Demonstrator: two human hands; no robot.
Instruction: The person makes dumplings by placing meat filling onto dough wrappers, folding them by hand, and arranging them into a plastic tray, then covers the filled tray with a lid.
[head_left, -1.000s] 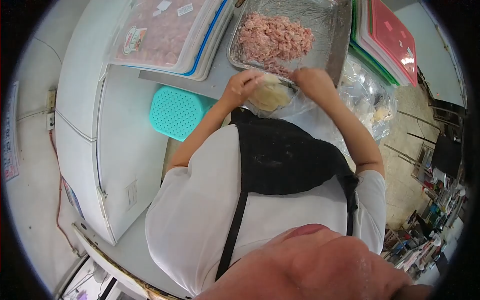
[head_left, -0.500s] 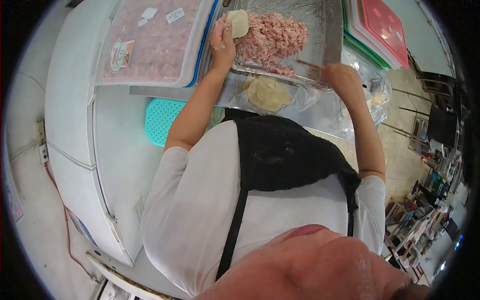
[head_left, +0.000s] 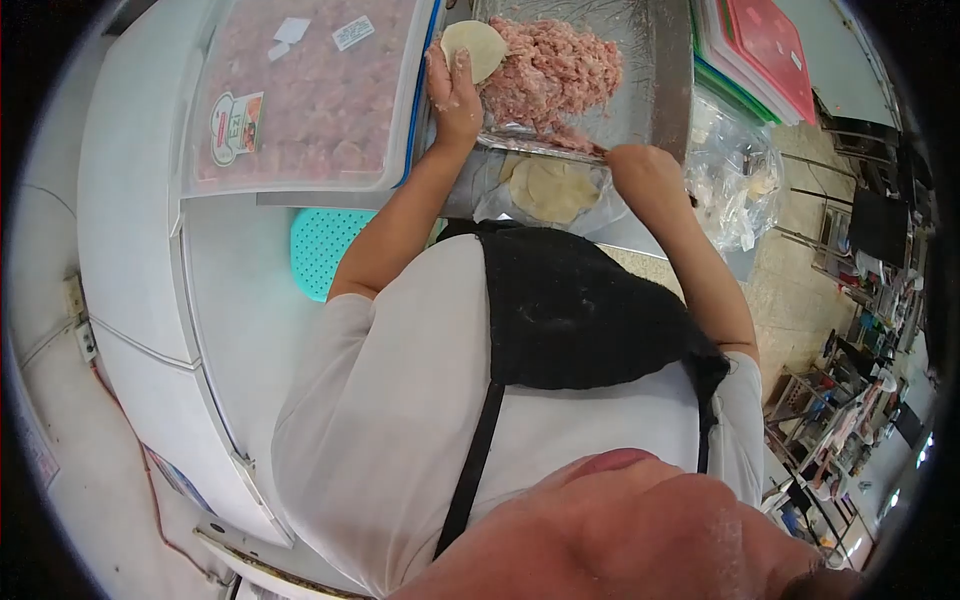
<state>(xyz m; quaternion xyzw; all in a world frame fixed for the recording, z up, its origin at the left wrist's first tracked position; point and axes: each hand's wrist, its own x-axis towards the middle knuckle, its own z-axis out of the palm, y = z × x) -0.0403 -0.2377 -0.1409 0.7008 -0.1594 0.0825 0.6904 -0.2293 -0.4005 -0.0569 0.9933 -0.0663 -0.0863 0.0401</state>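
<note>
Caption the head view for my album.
Left hand holding a thin, round, pale wrapper beside pink minced meat in a shallow metal tray.

Across the left hand [head_left: 455,112], a pale, flat, round wrapper [head_left: 475,52]. In the metal tray [head_left: 645,75], pink minced meat [head_left: 555,80] — coarse, heaped. Just outside, pale wrappers [head_left: 553,190] — overlapping on clear plastic [head_left: 492,203]. In the right hand [head_left: 646,176], a thin brown utensil [head_left: 598,150], mostly hidden.
</note>
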